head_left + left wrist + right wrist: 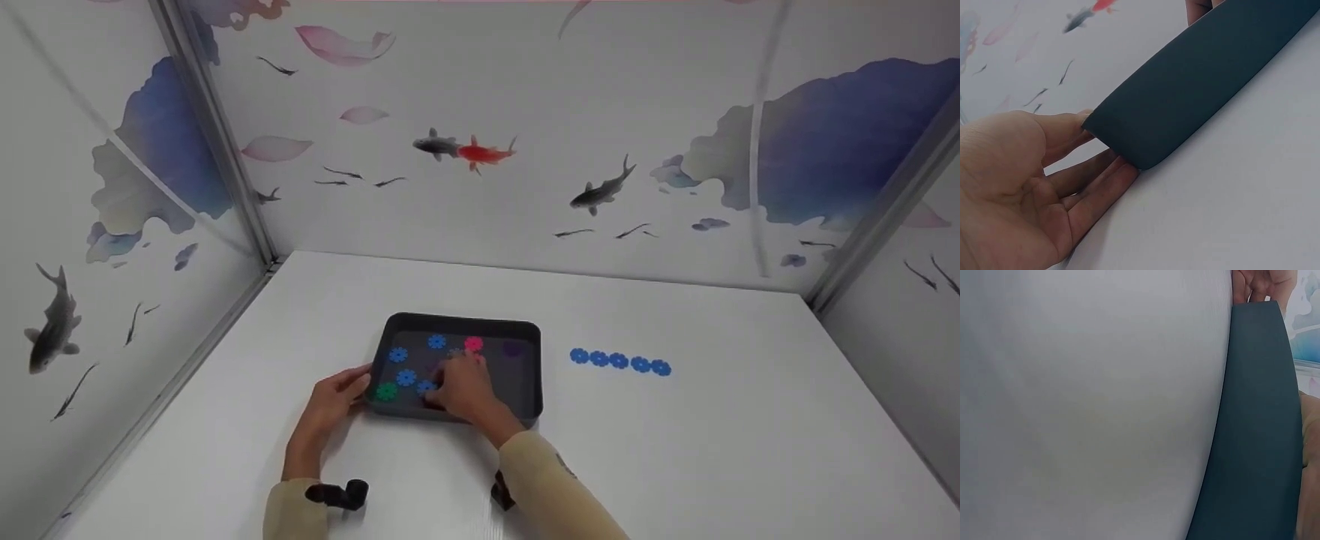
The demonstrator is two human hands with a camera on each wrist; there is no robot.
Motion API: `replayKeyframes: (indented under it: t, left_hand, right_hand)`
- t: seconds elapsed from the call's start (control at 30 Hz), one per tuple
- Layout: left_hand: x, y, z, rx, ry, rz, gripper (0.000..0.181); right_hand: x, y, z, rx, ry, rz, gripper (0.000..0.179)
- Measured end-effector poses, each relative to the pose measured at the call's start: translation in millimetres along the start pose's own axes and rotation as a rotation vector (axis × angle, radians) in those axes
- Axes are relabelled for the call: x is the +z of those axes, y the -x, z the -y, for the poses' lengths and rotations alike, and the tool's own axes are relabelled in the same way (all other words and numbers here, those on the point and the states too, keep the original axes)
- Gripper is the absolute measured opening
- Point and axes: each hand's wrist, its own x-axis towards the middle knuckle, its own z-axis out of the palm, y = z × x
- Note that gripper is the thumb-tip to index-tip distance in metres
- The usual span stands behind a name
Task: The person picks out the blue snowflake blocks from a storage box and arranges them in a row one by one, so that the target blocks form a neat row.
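A dark rectangular tray [517,390] stands on the white table, holding several flower-shaped plastic discs. Among them are a blue disc [406,377], a green disc [386,391] in the near left corner, a pink disc [473,343] and a purple disc [513,347]. My left hand [334,401] grips the tray's left side; in the left wrist view its thumb is at the rim and its fingers lie against the lower corner. My right hand [465,386] reaches into the tray, fingers down among the discs. I cannot tell whether it pinches one.
Right of the tray, several blue discs lie joined end to end in a row [619,361] on the table [720,442]. White panels printed with fish and petals enclose the table at the back and both sides. Black wrist mounts [341,495] sit at the sleeve cuffs.
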Motion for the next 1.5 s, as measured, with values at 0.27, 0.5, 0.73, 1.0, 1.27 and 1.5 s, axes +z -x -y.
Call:
replayKeyframes:
  t: [0.27,0.5,0.73,1.0,1.27,1.5]
  left_hand:
    - [0.0,0.9,1.7,-0.005,0.016,-0.004,0.042]
    - [1.9,-0.6,-1.0,-0.018,0.032,0.005,0.042]
    - [1.6,-4.0,-5.4,-0.014,0.030,0.022,0.042]
    - [0.3,-2.8,-5.3,-0.003,0.025,0.023,0.042]
    - [-2.0,0.4,-4.4,-0.003,0.018,0.011,0.041]
    - [-2.1,0.3,-1.9,-0.020,0.038,0.008,0.042]
  right_hand:
    - [0.7,1.8,0.8,-0.006,0.005,-0.016,0.027]
    - [-0.3,1.0,-2.5,-0.039,-0.009,-0.054,0.020]
    - [-2.9,-0.4,-4.0,-0.040,-0.037,-0.066,0.027]
    - [-2.0,-0.2,-2.7,0.018,-0.085,-0.018,0.042]
    - [1.2,-1.2,-1.1,0.032,-0.069,-0.016,0.034]
    - [2.0,-0.2,-1.0,0.020,-0.060,-0.021,0.034]
